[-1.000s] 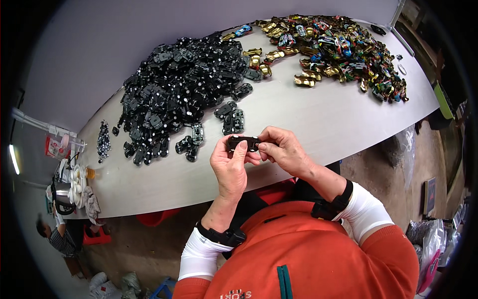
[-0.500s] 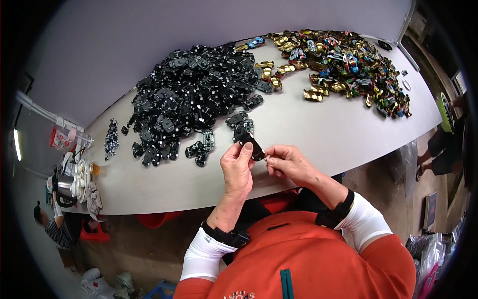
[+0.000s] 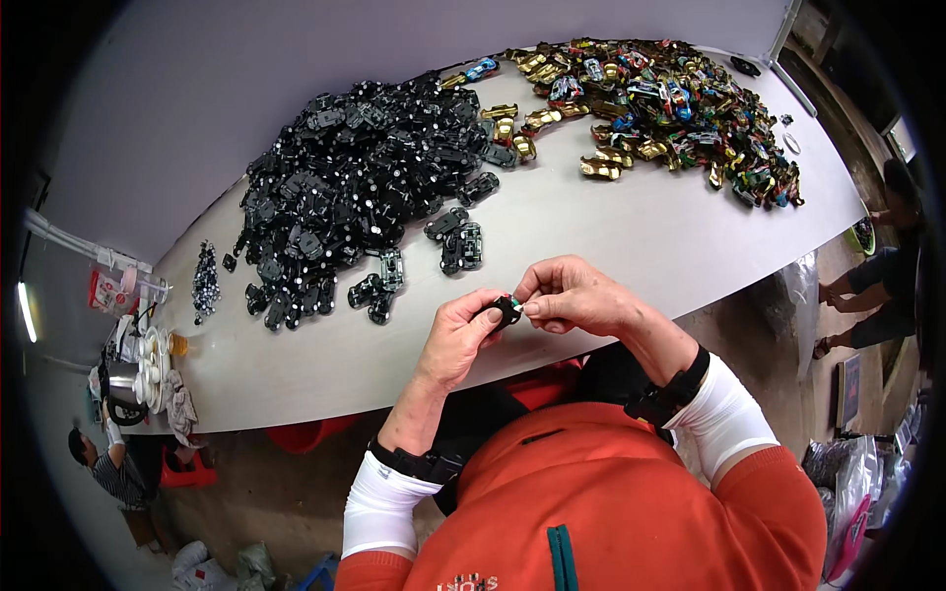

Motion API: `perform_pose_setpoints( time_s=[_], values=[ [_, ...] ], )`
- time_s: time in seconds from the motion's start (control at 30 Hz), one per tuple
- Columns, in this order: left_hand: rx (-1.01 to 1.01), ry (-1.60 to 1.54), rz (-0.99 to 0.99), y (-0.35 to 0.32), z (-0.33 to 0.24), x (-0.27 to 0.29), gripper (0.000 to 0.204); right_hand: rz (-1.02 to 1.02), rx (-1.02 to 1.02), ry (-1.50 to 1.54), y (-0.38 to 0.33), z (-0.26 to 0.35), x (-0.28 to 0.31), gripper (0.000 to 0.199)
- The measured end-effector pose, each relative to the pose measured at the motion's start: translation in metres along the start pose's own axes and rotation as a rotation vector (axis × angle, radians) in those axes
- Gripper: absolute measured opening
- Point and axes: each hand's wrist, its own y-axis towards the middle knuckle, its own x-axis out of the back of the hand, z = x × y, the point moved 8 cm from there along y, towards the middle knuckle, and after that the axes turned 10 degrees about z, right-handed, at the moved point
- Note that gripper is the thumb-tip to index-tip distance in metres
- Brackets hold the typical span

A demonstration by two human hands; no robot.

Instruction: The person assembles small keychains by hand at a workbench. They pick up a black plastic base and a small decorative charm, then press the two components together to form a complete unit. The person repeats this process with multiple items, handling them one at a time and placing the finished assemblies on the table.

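Near the front edge of the table, my left hand (image 3: 455, 337) is closed around a black toy car chassis (image 3: 506, 312). My right hand (image 3: 583, 303) pinches a small pale piece (image 3: 523, 308) against the end of the chassis; a speck of green shows there, and the piece is too small to name. Beyond my hands stand a few loose chassis (image 3: 459, 242), with another small group (image 3: 377, 287) to their left. A big heap of black chassis (image 3: 340, 182) covers the table farther back.
At the back right lies a heap of gold and coloured toy car bodies (image 3: 680, 118). A small pile of wheel-like parts (image 3: 205, 284) sits at the left, near a metal pot (image 3: 125, 384) and a cloth (image 3: 181, 406). Other people are at the far left and right.
The chassis has tilted and come lower, so it looks shorter. My right hand has moved up beside its end. The view has shifted slightly.
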Motion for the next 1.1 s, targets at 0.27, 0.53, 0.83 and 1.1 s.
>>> perform_pose_setpoints(
  time_s=[0.27,0.53,0.83,1.1],
  values=[
    [-0.051,0.259,-0.156,-0.003,-0.013,-0.002,0.015,-0.216,0.308,-0.586,0.002,0.016,0.005,0.006],
    [-0.017,0.164,-0.195,-0.003,-0.003,0.002,0.017,-0.156,0.091,-0.234,0.000,-0.004,0.003,0.011],
    [-0.088,0.303,-0.213,-0.004,-0.007,-0.005,0.017,-0.131,0.126,-0.248,0.003,-0.011,0.011,0.006],
    [0.066,0.327,-0.106,-0.023,-0.003,-0.020,0.016,-0.103,0.059,-0.068,-0.012,-0.008,0.014,0.008]
  ],
)
